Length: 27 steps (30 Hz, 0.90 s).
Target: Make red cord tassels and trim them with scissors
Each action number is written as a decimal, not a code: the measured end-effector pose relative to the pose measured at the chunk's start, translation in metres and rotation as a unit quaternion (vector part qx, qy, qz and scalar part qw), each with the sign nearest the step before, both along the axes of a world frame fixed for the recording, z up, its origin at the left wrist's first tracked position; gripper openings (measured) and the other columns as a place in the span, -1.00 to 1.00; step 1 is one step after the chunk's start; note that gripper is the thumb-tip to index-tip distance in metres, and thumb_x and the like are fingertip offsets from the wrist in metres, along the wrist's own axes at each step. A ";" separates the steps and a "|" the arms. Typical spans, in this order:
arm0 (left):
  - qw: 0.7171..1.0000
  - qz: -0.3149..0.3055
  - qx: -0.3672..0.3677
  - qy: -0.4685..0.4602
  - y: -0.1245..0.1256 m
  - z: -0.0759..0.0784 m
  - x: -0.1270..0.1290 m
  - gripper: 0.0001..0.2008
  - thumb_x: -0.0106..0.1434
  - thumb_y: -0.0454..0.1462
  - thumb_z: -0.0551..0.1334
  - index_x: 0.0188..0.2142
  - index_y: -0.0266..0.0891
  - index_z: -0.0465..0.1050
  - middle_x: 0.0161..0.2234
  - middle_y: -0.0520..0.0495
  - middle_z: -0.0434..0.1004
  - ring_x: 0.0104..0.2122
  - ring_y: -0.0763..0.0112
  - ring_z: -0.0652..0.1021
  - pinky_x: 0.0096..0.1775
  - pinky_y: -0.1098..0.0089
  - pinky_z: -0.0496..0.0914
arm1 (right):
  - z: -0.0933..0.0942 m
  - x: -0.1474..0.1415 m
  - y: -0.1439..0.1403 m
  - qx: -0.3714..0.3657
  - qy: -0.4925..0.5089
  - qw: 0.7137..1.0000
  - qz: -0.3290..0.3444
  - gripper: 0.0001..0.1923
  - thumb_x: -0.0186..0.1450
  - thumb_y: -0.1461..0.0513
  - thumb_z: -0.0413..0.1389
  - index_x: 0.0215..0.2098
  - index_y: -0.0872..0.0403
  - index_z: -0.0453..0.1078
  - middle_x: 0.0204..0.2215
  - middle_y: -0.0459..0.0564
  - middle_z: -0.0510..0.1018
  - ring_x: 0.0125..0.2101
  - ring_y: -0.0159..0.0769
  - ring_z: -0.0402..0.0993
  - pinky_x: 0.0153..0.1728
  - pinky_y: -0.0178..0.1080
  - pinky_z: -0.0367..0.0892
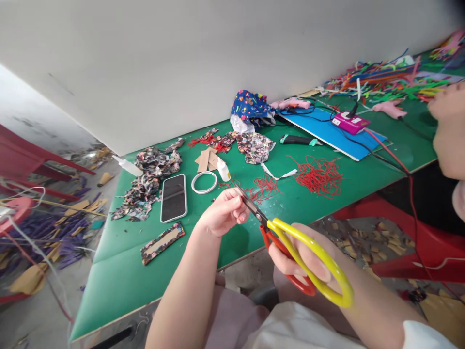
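Observation:
My right hand point(316, 261) grips scissors point(271, 224) with one yellow and one red handle, fingers through the loops. Their dark blades point up and left to my left hand point(227, 211), which is closed in a pinch at the tips. Whatever it pinches is too small to make out. Just beyond lie tangled red cords point(263, 189), a small white bottle point(223, 170) and a white ring point(204, 182). Left of my hands are a phone point(173, 198) and a floral fabric strip point(163, 243) with a tan card middle.
Floral fabric scraps point(154, 167) cover the green table's left side, near tan cards point(207, 160). A larger red cord pile point(319, 177), a utility knife point(300, 140), a blue board point(348, 143) and a purple power strip point(350, 122) lie right. Another person's arm point(448, 131) shows at the right edge.

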<state>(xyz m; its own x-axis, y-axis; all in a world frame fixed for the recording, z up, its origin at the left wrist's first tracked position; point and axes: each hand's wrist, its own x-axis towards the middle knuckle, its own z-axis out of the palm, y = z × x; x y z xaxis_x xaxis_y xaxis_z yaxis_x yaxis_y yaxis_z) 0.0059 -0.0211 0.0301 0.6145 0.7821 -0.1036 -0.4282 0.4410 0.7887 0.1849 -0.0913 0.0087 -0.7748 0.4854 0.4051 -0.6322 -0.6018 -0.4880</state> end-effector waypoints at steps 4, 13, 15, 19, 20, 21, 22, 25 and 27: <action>0.999 0.000 0.031 -0.011 -0.001 -0.002 0.003 -0.62 -0.08 -0.12 0.39 -0.64 -0.27 0.23 -0.80 0.14 0.15 -0.74 0.60 0.30 -0.69 0.57 0.11 | 0.000 -0.002 0.002 0.018 0.003 1.000 -0.001 -0.68 0.16 0.14 0.16 -0.64 0.18 0.34 -0.55 -0.11 0.28 -0.77 -0.66 0.16 -0.79 -0.49 0.11; 0.992 0.025 0.109 -0.061 -0.004 -0.007 0.006 -0.70 0.11 -0.20 0.26 -0.63 -0.31 0.26 -0.77 0.12 0.19 -0.72 0.57 0.37 -0.66 0.59 0.21 | 0.009 -0.002 -0.004 -0.049 -0.058 0.997 -0.004 -0.75 0.04 0.24 0.26 -0.68 0.19 0.34 -0.59 -0.11 0.33 -0.70 -0.63 0.25 -0.74 -0.53 0.10; 0.991 0.035 0.115 -0.063 -0.004 -0.007 0.006 -0.71 0.10 -0.21 0.25 -0.63 -0.30 0.26 -0.76 0.12 0.20 -0.73 0.58 0.36 -0.67 0.59 0.21 | 0.005 -0.006 -0.004 -0.040 -0.045 0.998 0.002 -0.75 0.05 0.20 0.25 -0.66 0.20 0.37 -0.55 -0.07 0.40 -0.74 -0.64 0.22 -0.77 -0.52 0.08; 0.988 0.078 0.123 -0.060 -0.005 -0.003 0.006 -0.73 0.06 -0.20 0.29 -0.60 -0.29 0.27 -0.75 0.14 0.21 -0.76 0.60 0.33 -0.70 0.59 0.22 | -0.001 -0.010 -0.002 -0.044 -0.082 0.996 0.018 -0.68 -0.01 0.11 0.28 -0.61 0.24 0.41 -0.46 0.04 0.53 -0.78 -0.64 0.20 -0.85 -0.51 0.02; 0.986 0.092 0.128 -0.055 -0.005 -0.002 0.005 -0.74 0.05 -0.21 0.29 -0.60 -0.29 0.28 -0.75 0.14 0.22 -0.76 0.60 0.33 -0.71 0.60 0.22 | -0.001 -0.009 -0.001 -0.038 -0.096 0.994 0.023 -0.68 0.00 0.11 0.28 -0.61 0.25 0.41 -0.43 0.06 0.55 -0.79 -0.65 0.20 -0.86 -0.52 0.01; 0.984 0.107 0.133 -0.048 -0.005 -0.001 0.005 -0.75 0.05 -0.22 0.30 -0.60 -0.30 0.30 -0.75 0.13 0.24 -0.76 0.60 0.33 -0.71 0.60 0.22 | 0.000 -0.007 0.000 -0.031 -0.114 0.993 0.024 -0.68 0.02 0.12 0.27 -0.61 0.25 0.40 -0.38 0.09 0.56 -0.79 -0.67 0.21 -0.86 -0.53 0.00; 0.982 0.120 0.138 -0.039 -0.004 0.001 0.004 -0.76 0.04 -0.22 0.30 -0.61 -0.30 0.31 -0.74 0.12 0.26 -0.76 0.60 0.34 -0.72 0.60 0.22 | 0.001 -0.004 0.002 -0.021 -0.133 0.991 0.022 -0.68 0.07 0.13 0.24 -0.64 0.25 0.39 -0.29 0.12 0.56 -0.78 -0.69 0.22 -0.86 -0.54 0.00; 0.978 0.143 0.153 -0.013 -0.003 0.005 -0.001 -0.79 0.04 -0.25 0.31 -0.60 -0.31 0.35 -0.73 0.10 0.33 -0.75 0.60 0.36 -0.73 0.61 0.22 | 0.008 0.007 0.007 0.019 -0.198 0.980 -0.008 -0.64 0.16 0.09 0.16 -0.59 0.25 0.43 -0.07 0.18 0.47 -0.76 -0.75 0.21 -0.84 -0.57 -0.01; 0.976 0.147 0.163 0.007 -0.002 0.006 -0.003 -0.79 0.04 -0.25 0.31 -0.60 -0.31 0.35 -0.71 0.07 0.37 -0.74 0.59 0.37 -0.73 0.61 0.23 | 0.013 0.013 0.011 0.092 -0.230 0.969 -0.006 -0.66 0.17 0.07 0.15 -0.48 0.22 0.47 0.03 0.18 0.38 -0.73 -0.77 0.22 -0.82 -0.57 0.03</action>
<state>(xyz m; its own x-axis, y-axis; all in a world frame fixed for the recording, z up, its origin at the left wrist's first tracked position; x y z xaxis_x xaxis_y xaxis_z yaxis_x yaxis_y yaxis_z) 0.0025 -0.0234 0.0361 0.3583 0.9174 0.1730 -0.4863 0.0252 0.8734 0.1984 -0.0808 0.0221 -0.8887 0.4476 0.0990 -0.3290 -0.4724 -0.8176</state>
